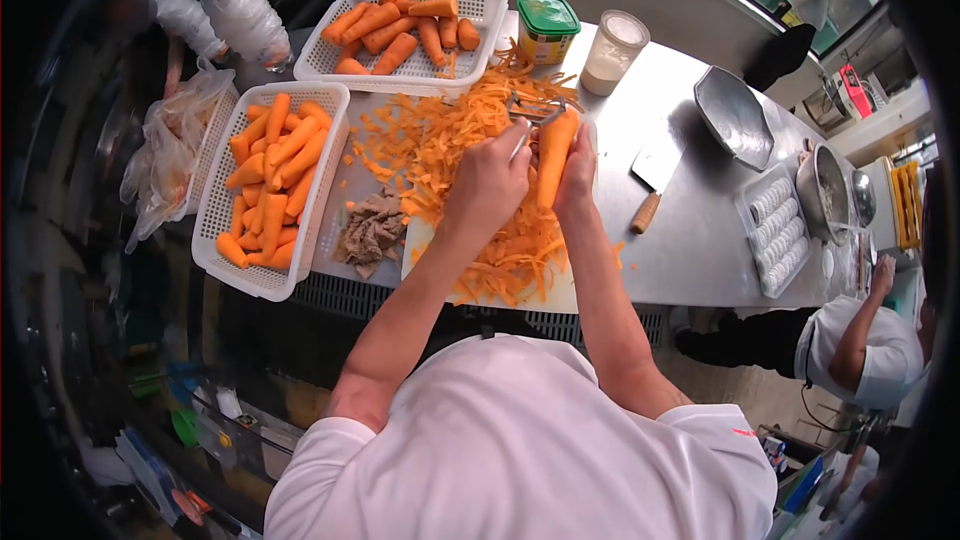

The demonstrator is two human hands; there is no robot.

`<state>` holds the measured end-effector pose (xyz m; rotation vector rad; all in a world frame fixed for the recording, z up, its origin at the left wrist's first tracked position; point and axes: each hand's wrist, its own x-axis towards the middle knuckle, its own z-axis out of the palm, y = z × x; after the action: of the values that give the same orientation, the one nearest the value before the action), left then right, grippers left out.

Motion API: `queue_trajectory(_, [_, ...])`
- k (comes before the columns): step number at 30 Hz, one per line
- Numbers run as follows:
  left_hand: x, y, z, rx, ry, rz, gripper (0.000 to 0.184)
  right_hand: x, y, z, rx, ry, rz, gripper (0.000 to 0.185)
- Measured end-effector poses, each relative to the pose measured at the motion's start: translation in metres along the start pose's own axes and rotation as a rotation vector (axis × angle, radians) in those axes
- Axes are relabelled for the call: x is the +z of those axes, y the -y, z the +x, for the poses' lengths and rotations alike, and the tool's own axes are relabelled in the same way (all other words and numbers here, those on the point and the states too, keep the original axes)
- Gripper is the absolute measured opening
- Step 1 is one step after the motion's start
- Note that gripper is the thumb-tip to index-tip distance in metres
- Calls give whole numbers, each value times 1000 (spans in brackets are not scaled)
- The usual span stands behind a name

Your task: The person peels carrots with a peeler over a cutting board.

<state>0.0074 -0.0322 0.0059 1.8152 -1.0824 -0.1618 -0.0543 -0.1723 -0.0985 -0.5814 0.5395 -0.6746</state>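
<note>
Brushed stainless steel forms the worktop, its smooth face reflecting window light. Thin, ribbon-like carrot peelings cover a pale, flat board and spread beyond its edges. Above this layer, the left hand is closed around the slim handle of a metal peeler; the peeler head lies at the upper end of a carrot. The right hand grips this carrot along its side, fingers partly hidden behind it. The carrot is tapered, smooth and bright orange, its narrow end toward the wearer.

Two perforated white plastic baskets, one left and one beyond, contain further carrots. Beside the left basket lies a crumpled brown wad, material unclear. To the right rests a cleaver with a flat rectangular blade and rounded wooden handle, near an angular, shallow metal tray.
</note>
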Motion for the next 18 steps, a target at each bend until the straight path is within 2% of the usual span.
queue_trajectory(3, [10,-2,-41,52,77,97,34,4,10,0,-64,-49,31,59])
queue_trajectory(5, [-18,-14,-73,-31,249,1,34,-14,12,7,-115,-104,28,59])
queue_trajectory(8, [-34,-21,-66,-93,335,33,35,-27,17,0,-113,-120,-28,60])
queue_trajectory(9, [-27,-23,-52,-114,220,-52,34,-18,17,-3,-109,-144,-55,60])
queue_trajectory(11, [-3,-7,-16,-2,45,-30,33,-4,9,-4,-101,-150,-82,60])
queue_trajectory(12, [8,-3,-13,-5,34,-26,33,-2,4,-3,-97,-118,-53,60])
queue_trajectory(14, [24,2,-10,22,50,10,32,-2,3,-2,-96,-86,-21,60])
queue_trajectory(16, [12,-6,-49,38,89,102,31,-10,12,1,-54,-175,-80,60])
queue_trajectory(18, [-17,-12,-76,-44,311,-19,31,-30,9,11,-118,-162,-29,60])
